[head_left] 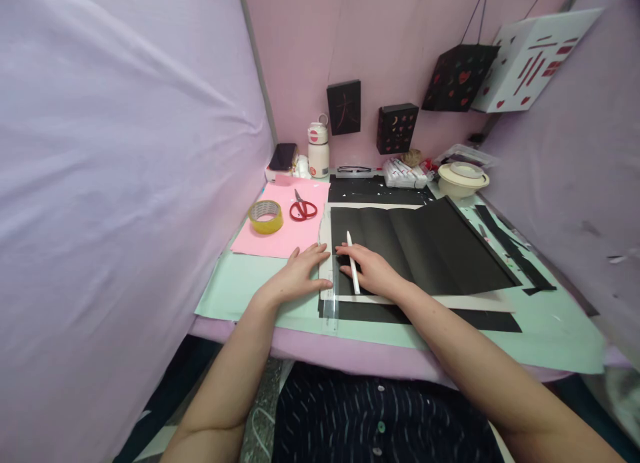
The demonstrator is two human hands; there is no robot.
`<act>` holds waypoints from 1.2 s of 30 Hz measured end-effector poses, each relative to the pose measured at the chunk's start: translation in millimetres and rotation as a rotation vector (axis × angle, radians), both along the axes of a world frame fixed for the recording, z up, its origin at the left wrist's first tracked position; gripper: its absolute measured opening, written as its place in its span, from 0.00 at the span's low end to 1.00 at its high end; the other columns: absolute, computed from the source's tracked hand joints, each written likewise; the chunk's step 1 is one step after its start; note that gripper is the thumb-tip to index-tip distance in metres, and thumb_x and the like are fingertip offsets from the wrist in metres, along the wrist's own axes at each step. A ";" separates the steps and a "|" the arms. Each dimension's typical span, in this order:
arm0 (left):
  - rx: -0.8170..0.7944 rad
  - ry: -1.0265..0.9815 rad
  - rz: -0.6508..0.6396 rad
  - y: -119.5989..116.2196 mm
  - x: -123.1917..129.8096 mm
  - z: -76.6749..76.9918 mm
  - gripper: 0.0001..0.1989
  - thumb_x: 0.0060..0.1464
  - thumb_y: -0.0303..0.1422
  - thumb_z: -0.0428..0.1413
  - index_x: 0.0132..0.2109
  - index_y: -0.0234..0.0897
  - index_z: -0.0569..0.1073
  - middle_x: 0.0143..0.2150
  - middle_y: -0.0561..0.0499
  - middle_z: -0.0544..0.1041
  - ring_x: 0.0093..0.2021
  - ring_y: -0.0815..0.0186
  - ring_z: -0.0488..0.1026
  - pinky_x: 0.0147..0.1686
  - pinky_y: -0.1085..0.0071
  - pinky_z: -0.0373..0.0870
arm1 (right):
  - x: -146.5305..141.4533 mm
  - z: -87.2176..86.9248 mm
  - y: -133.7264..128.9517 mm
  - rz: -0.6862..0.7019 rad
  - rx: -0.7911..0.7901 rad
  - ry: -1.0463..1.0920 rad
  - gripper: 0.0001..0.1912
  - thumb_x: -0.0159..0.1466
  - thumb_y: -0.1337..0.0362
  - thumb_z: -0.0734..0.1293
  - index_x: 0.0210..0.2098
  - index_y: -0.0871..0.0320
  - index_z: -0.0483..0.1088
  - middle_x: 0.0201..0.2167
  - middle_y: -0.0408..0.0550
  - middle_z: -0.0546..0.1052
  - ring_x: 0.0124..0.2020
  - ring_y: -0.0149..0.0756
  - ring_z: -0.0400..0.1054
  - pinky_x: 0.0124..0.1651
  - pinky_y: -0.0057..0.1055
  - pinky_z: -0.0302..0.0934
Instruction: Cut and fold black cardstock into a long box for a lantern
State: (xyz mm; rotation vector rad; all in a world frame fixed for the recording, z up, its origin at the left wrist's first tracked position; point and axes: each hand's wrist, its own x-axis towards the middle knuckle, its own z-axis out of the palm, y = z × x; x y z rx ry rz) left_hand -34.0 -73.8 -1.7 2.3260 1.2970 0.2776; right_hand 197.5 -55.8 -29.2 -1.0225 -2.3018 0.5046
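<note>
My left hand (301, 274) lies flat with its fingers stretched out over a clear ruler (331, 311). The ruler runs along the left edge of a creased sheet of black paper (430, 243). A white pen (353, 270) is in my right hand (374, 270), its slim end pointing away from me. The fingers of that hand rest on the black paper close to the ruler. Beneath the black sheet lie a white sheet (480, 302) and another black sheet (460, 318). The creased sheet's right end rises off the table.
On pink paper (250, 242) lie red-handled scissors (303, 210) and a yellow tape roll (266, 218). A bottle (319, 150), a box of markers (407, 173) and a lidded bowl (463, 179) stand at the back. Black scraps (520, 253) lie right. Decorated boxes (460, 76) hang above.
</note>
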 end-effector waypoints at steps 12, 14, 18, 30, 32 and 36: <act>0.008 0.003 0.007 -0.9 -0.9 -1.8 0.35 0.56 0.51 0.54 0.66 0.45 0.58 0.72 0.48 0.49 0.71 0.56 0.42 0.68 0.50 0.35 | 0.6 1.1 -0.7 0.004 0.006 0.010 0.19 0.64 0.65 0.66 0.55 0.54 0.67 0.55 0.53 0.73 0.57 0.44 0.66 0.56 0.45 0.63; 0.010 0.003 0.009 -1.1 -0.9 -2.1 0.35 0.56 0.51 0.54 0.66 0.45 0.58 0.72 0.48 0.49 0.72 0.56 0.42 0.68 0.51 0.35 | 0.5 1.6 -0.8 0.005 0.005 0.008 0.19 0.64 0.65 0.66 0.55 0.54 0.67 0.54 0.53 0.73 0.57 0.44 0.66 0.56 0.45 0.63; 0.023 0.001 0.018 -2.3 -0.7 -2.5 0.35 0.56 0.51 0.54 0.66 0.45 0.58 0.72 0.48 0.50 0.71 0.56 0.42 0.68 0.51 0.35 | 0.4 2.0 -0.7 0.005 0.001 0.004 0.19 0.64 0.66 0.66 0.55 0.54 0.67 0.54 0.53 0.73 0.58 0.44 0.66 0.57 0.46 0.63; 0.039 0.022 0.032 -4.2 1.0 -0.6 0.34 0.55 0.51 0.54 0.65 0.44 0.60 0.71 0.47 0.51 0.71 0.55 0.44 0.67 0.50 0.36 | 1.3 1.2 -0.2 0.051 0.013 0.030 0.19 0.64 0.66 0.65 0.55 0.54 0.67 0.54 0.53 0.73 0.59 0.43 0.64 0.59 0.46 0.61; 0.042 0.024 0.036 -4.4 1.1 -0.7 0.34 0.55 0.51 0.54 0.65 0.44 0.60 0.71 0.47 0.52 0.71 0.54 0.45 0.67 0.50 0.36 | 1.6 2.6 -0.7 0.063 0.009 0.041 0.18 0.64 0.67 0.65 0.54 0.54 0.68 0.53 0.53 0.74 0.59 0.43 0.64 0.58 0.46 0.61; 0.049 0.026 0.037 -5.0 1.2 -0.5 0.34 0.55 0.51 0.54 0.65 0.44 0.60 0.71 0.47 0.52 0.71 0.54 0.45 0.67 0.50 0.36 | 1.9 4.1 -1.2 0.057 0.011 0.043 0.17 0.63 0.67 0.66 0.52 0.52 0.69 0.51 0.52 0.75 0.58 0.43 0.66 0.59 0.49 0.60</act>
